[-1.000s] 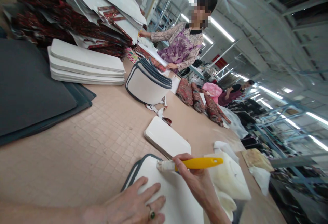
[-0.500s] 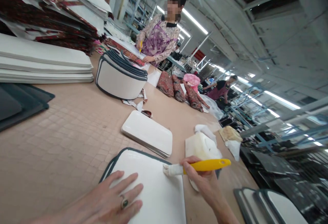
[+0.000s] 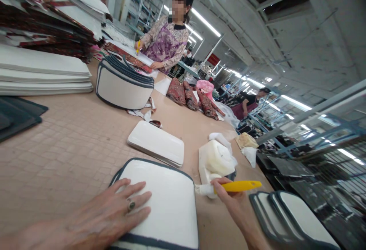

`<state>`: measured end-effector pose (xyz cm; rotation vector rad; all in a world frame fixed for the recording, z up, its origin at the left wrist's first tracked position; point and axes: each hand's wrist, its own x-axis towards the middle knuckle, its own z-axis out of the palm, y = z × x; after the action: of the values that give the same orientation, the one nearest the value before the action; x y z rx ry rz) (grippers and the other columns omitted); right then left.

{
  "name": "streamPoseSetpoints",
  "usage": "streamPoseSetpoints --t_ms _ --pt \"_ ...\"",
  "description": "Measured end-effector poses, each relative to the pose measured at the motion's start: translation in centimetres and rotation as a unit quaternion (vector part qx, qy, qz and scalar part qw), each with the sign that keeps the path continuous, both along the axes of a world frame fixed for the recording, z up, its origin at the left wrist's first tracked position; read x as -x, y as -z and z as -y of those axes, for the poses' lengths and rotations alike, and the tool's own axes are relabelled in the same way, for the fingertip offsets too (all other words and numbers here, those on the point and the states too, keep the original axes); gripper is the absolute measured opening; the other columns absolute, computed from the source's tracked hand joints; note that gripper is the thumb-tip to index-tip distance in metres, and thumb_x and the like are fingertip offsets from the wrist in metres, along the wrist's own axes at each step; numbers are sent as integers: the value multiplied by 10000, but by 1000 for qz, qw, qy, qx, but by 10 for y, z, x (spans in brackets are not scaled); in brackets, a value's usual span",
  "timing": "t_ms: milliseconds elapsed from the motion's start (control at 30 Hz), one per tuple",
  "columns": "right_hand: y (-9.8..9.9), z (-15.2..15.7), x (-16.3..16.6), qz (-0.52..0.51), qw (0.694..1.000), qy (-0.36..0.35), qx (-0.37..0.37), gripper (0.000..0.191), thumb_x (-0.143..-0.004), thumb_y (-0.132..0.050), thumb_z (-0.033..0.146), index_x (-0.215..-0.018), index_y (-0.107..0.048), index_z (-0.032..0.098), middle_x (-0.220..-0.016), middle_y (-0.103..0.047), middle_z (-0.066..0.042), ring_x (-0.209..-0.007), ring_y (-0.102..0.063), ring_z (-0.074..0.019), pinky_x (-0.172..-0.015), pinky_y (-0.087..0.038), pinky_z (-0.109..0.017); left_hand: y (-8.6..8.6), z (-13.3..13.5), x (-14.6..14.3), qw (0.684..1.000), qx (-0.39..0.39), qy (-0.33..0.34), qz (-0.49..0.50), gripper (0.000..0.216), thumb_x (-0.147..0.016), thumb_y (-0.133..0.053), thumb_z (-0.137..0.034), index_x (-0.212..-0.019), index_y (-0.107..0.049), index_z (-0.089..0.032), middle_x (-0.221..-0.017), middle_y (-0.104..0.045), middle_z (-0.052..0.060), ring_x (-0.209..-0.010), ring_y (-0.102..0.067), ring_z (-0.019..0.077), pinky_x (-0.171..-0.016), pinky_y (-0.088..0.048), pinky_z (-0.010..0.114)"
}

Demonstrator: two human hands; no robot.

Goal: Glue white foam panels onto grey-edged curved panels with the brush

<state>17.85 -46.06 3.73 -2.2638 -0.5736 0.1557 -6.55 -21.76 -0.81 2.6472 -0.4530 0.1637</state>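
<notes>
My left hand (image 3: 126,204) lies flat with fingers spread on a white panel (image 3: 168,200) that has a dark border and rests on a similar piece. A ring shows on one finger. In my right hand (image 3: 228,198) is a paintbrush (image 3: 241,186) with a yellow handle, its pale bristles just off the panel's right edge. Behind the brush stands a cut-open white plastic container (image 3: 206,162) with a cream-coloured inside. Farther back from the panel sits a small stack of white rounded boards (image 3: 156,143).
A curved stack of dark-edged panels (image 3: 122,87) stands beyond, with white boards (image 3: 42,70) and dark sheets (image 3: 20,114) at left. More dark-edged panels (image 3: 300,212) lie at lower right. Rolled patterned cloth (image 3: 190,97) is farther back. A co-worker (image 3: 168,44) holds a yellow-handled tool across the table.
The brush has moved right, from over the white panel to beyond its edge near the container. My left hand stays flat on the panel. The whole view has shifted slightly.
</notes>
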Motion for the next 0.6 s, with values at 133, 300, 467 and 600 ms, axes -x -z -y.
streamPoseSetpoints --t_ms 133,300,467,600 --pt "-25 -11 38 23 997 28 -64 264 -645 -651 457 -689 -667 197 -687 -632 -25 -669 -569 -181 -616 -456 -262 -26 -13 -5 997 71 1 -34 552 -717 -459 24 -1189 -479 -261 -1281 -491 26 -1198 -412 200 -1001 -319 314" --pt "-46 -49 104 19 993 -41 -108 178 -680 -637 412 -667 -659 235 -736 -632 -21 -728 -574 -187 -675 -466 -275 -35 -37 -16 983 156 -18 -96 700 -679 -388 108 -1322 -334 -162 -1095 -584 62 -986 -541 152 -869 -419 254" --pt "-33 -94 146 -50 981 -171 -71 171 -726 -593 362 -643 -636 218 -634 -610 -5 -638 -562 -159 -603 -465 -246 -33 -41 -21 980 164 -10 -116 669 -680 -396 118 -1307 -365 -111 -1026 -633 62 -928 -574 147 -807 -442 225" --pt "-20 -119 153 -104 955 -275 -29 190 -760 -565 365 -679 -615 200 -632 -591 3 -596 -535 -135 -532 -438 -218 -35 -39 -22 980 168 -4 -109 643 -695 -463 87 -1311 -371 -73 -1039 -642 107 -934 -591 196 -781 -459 253"
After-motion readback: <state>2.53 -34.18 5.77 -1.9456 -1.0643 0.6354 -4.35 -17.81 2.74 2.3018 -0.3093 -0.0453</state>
